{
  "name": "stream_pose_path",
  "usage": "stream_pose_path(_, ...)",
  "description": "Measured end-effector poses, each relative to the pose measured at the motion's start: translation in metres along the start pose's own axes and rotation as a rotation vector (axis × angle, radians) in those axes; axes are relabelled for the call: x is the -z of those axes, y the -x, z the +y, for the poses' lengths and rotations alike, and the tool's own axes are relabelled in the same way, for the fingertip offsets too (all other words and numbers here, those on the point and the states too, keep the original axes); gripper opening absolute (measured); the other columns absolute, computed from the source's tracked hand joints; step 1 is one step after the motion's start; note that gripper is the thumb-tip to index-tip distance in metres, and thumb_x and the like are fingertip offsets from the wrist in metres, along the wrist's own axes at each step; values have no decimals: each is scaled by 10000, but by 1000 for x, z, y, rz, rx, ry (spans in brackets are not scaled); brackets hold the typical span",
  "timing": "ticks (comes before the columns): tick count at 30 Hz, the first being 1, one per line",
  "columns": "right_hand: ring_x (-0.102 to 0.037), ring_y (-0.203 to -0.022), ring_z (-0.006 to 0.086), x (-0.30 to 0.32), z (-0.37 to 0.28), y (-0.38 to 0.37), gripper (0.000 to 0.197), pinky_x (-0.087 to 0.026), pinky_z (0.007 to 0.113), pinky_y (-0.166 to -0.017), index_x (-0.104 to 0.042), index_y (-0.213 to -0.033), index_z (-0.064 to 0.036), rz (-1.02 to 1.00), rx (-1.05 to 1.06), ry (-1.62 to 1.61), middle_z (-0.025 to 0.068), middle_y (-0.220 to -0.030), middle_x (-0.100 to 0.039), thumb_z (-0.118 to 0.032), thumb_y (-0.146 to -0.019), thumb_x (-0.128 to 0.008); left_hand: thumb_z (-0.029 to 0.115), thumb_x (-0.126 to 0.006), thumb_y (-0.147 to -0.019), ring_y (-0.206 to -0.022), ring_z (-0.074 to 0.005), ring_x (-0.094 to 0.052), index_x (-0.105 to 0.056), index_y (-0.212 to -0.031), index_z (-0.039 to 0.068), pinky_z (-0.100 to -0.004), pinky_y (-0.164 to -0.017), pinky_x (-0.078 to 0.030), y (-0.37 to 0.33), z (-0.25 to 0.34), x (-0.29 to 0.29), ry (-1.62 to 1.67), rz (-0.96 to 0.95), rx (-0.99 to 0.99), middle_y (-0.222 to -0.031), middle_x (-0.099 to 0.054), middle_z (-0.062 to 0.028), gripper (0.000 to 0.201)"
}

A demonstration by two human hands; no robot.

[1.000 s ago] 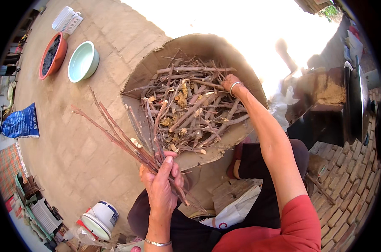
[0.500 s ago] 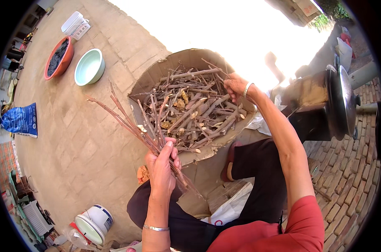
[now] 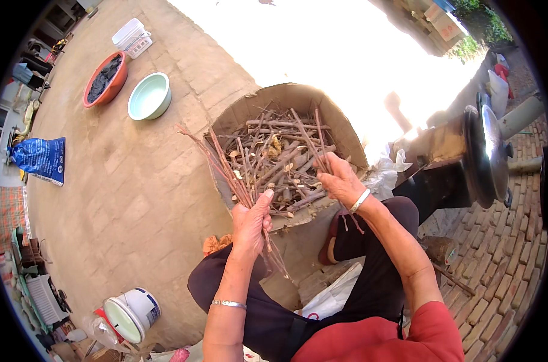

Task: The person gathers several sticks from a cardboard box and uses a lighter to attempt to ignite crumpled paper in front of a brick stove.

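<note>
My left hand (image 3: 250, 225) is closed round a bundle of thin twigs (image 3: 218, 163), which fans out up and to the left and pokes out below the fist. My right hand (image 3: 341, 181) grips a few longer twigs (image 3: 304, 131) that slant across it, their lower ends hanging over my knee. Between and beyond both hands stands a cardboard box (image 3: 331, 107) with a bent rim. Broken sticks (image 3: 280, 163) fill it, along with pale chips and some yellowish dry bits.
A black stove with a round lid (image 3: 494, 148) stands at my right, on brick paving (image 3: 497, 259). To the left are a pale green basin (image 3: 150, 96), an orange basin (image 3: 118, 84) with dark contents, a white tub (image 3: 132, 37), a blue sack (image 3: 40, 158) and a white bucket (image 3: 144, 308).
My right hand has come from the box's right rim toward me and now holds twigs pulled up over the box. My left hand keeps its bundle. The view has shifted slightly.
</note>
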State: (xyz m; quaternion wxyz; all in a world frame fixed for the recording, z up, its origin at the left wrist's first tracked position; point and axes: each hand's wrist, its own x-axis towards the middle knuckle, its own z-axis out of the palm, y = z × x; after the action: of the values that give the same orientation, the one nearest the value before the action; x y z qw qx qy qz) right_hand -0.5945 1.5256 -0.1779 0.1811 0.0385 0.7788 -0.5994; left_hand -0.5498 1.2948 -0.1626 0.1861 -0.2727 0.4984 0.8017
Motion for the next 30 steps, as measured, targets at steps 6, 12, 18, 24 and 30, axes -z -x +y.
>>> stream_pose_path(6, -516, -904, 430, -108, -22, 21, 212, -437, 464, -772, -496, -1028, 42, 29, 350, 228, 238, -1036, -486, -4, -822, -474, 340, -707, -896, -482, -45, -451, -617, -910, 70, -204, -422, -351, 0, -6, 4, -20, -114, -2, -685, -556, 39, 285)
stream_pose_path(12, -494, -1081, 444, -126, -35, 27, 346, -429, 460, -944, -506, -1136, 64, -42, 467, 166, 270, -1217, -455, 3, -796, -495, 273, -633, -954, -809, -127, -627, -605, -1070, 2, -279, -714, -542, -4, 0, 17, 73, 34, -78, -938, -646, -59, 296)
stream_pose_path(18, -487, -1135, 401, -101, -41, 19, 472, -404, 431, -994, -496, -1294, 12, -342, 536, 265, 236, -1269, -456, -51, -827, -533, 240, -603, -968, -787, -140, -633, -604, -974, 3, -289, -688, -545, 2, 1, 30, 112, 188, -62, -880, -644, -82, 237)
stream_pose_path(24, -564, -1029, 189, -35, -3, -87, 318, -451, 319, -885, -649, -1139, 14, -162, 201, 31, 115, -1079, -626, -158, -889, -553, 259, -561, -981, -621, -228, -647, -518, -808, 23, -381, -581, -591, 21, 15, 29, 149, 222, -31, -734, -613, -129, 296)
stream_pose_path(30, -513, -1203, 381, 6, 105, -251, 572, -414, 414, -1024, -493, -1282, 41, 305, 150, 429, 255, -1303, -512, -228, -801, -648, 258, -554, -982, -556, -205, -600, -498, -814, 31, -362, -540, -562, 27, 20, 26, 156, 222, -7, -654, -548, -91, 288)
